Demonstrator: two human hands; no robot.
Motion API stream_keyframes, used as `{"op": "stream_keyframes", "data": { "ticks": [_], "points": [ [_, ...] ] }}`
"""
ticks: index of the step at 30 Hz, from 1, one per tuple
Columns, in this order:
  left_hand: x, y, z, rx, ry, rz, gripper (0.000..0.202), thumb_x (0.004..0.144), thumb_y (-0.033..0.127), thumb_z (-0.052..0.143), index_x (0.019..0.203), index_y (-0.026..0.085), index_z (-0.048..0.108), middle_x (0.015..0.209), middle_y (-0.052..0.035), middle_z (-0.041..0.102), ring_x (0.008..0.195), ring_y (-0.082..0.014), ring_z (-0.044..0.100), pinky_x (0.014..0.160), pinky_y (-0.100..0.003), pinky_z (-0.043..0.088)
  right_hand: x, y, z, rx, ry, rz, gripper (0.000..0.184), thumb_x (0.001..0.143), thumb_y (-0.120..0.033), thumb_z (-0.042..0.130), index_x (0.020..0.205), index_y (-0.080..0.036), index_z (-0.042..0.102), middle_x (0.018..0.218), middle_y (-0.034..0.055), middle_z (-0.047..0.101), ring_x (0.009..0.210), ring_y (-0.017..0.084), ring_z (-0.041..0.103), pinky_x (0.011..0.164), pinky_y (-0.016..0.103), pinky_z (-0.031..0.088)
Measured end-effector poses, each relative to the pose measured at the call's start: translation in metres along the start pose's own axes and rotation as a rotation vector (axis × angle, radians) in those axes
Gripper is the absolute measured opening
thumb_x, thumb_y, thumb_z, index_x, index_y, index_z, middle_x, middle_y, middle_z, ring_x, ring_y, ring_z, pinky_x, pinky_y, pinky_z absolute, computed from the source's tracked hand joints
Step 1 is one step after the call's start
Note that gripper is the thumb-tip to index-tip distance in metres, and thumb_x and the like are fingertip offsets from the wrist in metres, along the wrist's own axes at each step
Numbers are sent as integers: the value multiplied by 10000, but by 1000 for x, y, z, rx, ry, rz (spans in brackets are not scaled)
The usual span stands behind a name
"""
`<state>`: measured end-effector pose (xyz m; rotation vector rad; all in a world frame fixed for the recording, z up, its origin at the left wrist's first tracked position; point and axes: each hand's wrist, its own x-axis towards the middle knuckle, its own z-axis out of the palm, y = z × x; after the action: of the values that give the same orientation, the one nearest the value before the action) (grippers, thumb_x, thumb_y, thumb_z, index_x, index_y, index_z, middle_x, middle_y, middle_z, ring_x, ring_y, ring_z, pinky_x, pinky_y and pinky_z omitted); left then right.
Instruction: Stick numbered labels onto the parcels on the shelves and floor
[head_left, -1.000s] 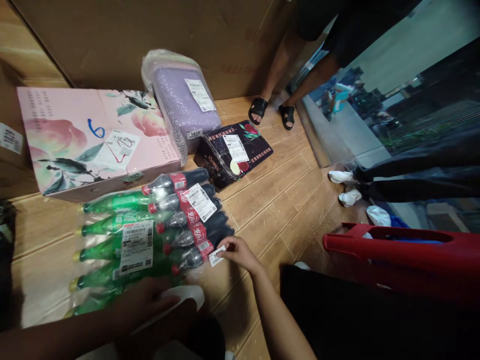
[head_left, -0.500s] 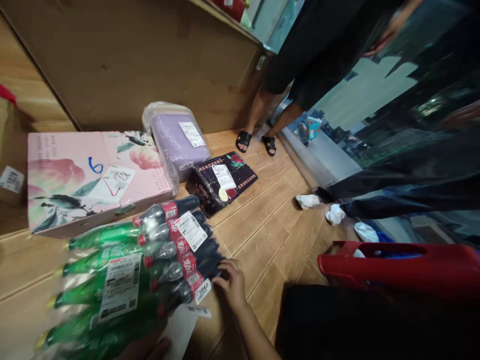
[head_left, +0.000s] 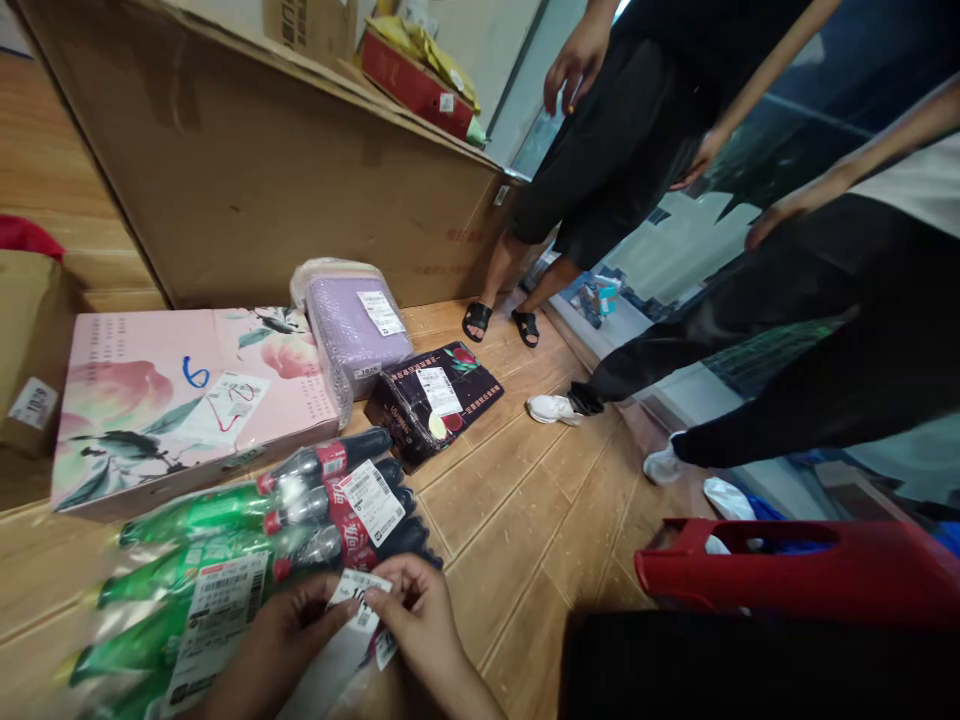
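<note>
My left hand [head_left: 281,635] pinches one side of a small white sticker label [head_left: 361,597] printed with a number, partly covered by fingers. The opposite side of that label is between the thumb and fingers of my right hand [head_left: 429,622]. Below them hangs a pale strip of paper [head_left: 322,672]; which fingers hold it I cannot tell. Both hands are over a shrink-wrapped pack of cola bottles [head_left: 352,525], which carries a shipping label. Beside it, partly behind my left hand, lies a wrapped pack of green soda bottles [head_left: 187,570].
Behind the packs are a pink floral box [head_left: 199,390], a bubble-wrapped purple parcel [head_left: 352,320] and a dark fruit box [head_left: 435,400]. A large cardboard box [head_left: 300,200] stands behind. Two people stand at right, near a red plastic stool [head_left: 757,570].
My right hand has moved left from the cola bottles' edge to the label, and both hands now grip it together. The person in white shoes has stepped closer. My view has tilted up slightly.
</note>
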<state>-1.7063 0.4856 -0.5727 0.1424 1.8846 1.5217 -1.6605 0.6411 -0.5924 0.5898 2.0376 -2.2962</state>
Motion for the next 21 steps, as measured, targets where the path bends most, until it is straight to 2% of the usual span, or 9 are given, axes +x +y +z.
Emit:
{"op": "stream_keyframes", "data": {
  "ticks": [3,5,7,11,13,17,19,21],
  "points": [
    [4,8,3,61,121,-11,454,609,645,554,561,200,484,561,16,549,592,-167,497,565,-255,407,5,-7,6,55,41,11,380,513,-455,794,695,-155,648,555,-25,544,502,81,405,525,230,297],
    [7,6,4,120,200,-4,462,614,663,507,541,216,416,516,31,474,559,-160,457,541,-256,380,10,-7,11,58,90,16,344,527,-446,775,645,-158,630,530,-24,535,492,85,403,522,234,298],
    [13,3,3,181,256,24,453,641,663,460,554,223,405,527,31,461,579,-169,465,564,-263,381,15,-4,16,50,112,12,329,536,-448,759,612,-164,612,495,-35,505,476,84,387,516,236,297],
    [24,-1,-2,178,280,37,478,695,682,384,604,217,446,586,22,479,658,-186,492,634,-268,387,27,4,26,18,55,24,303,564,-447,721,605,-170,605,488,-35,500,451,92,391,487,243,311],
    [27,1,-6,147,292,31,506,684,720,383,592,222,391,569,36,406,629,-170,446,602,-258,362,34,0,26,-31,42,-13,253,595,-409,698,620,-167,626,523,-19,543,480,102,430,510,247,342],
    [24,5,-11,158,301,38,572,639,783,388,568,232,248,555,56,251,556,-132,322,539,-249,287,55,-26,9,-144,136,-217,175,630,-340,668,625,-165,659,583,9,617,548,126,504,550,254,393],
    [19,0,-13,195,251,46,591,633,803,374,555,230,251,559,52,252,558,-132,316,542,-254,278,72,-41,-4,-151,239,-300,193,663,-361,640,661,-168,654,590,3,607,540,124,494,524,249,396],
    [13,-14,-16,233,189,17,619,609,837,351,534,226,283,553,45,278,561,-139,336,545,-262,286,91,-51,-17,-143,324,-337,228,687,-396,620,705,-170,644,621,3,604,555,126,500,524,249,412]
  ]
}}
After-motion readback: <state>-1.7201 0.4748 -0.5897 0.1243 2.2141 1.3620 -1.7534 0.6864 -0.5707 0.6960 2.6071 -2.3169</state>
